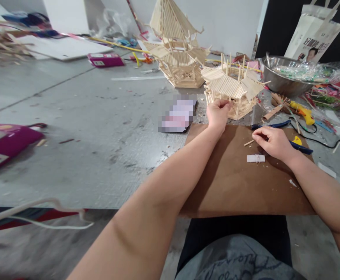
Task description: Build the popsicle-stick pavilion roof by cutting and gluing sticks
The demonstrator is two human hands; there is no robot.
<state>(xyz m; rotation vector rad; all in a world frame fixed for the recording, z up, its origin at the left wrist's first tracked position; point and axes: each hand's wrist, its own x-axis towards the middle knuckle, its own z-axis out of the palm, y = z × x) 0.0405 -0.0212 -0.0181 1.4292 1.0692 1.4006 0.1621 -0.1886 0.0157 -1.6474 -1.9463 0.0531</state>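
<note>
My left hand (219, 114) reaches to the front of a small pavilion model (226, 85) built of thin wooden sticks. Its fingers are pinched together at the model's lower edge, below the slatted roof. My right hand (272, 143) is closed in a pinch over a brown board (216, 182). Beside its fingertips is a short wooden stick (249, 143); whether they grip it I cannot tell. A small white strip (256, 158) lies on the board near this hand. Blue-handled pliers (301, 147) lie partly behind the right hand.
A taller stick pagoda (175, 50) stands behind the small model. Left of the board lies a phone (178, 114). A metal bowl (289, 83), a yellow glue gun (302, 112) with a black cord and scraps crowd the right. Purple boxes (105, 60) sit to the left.
</note>
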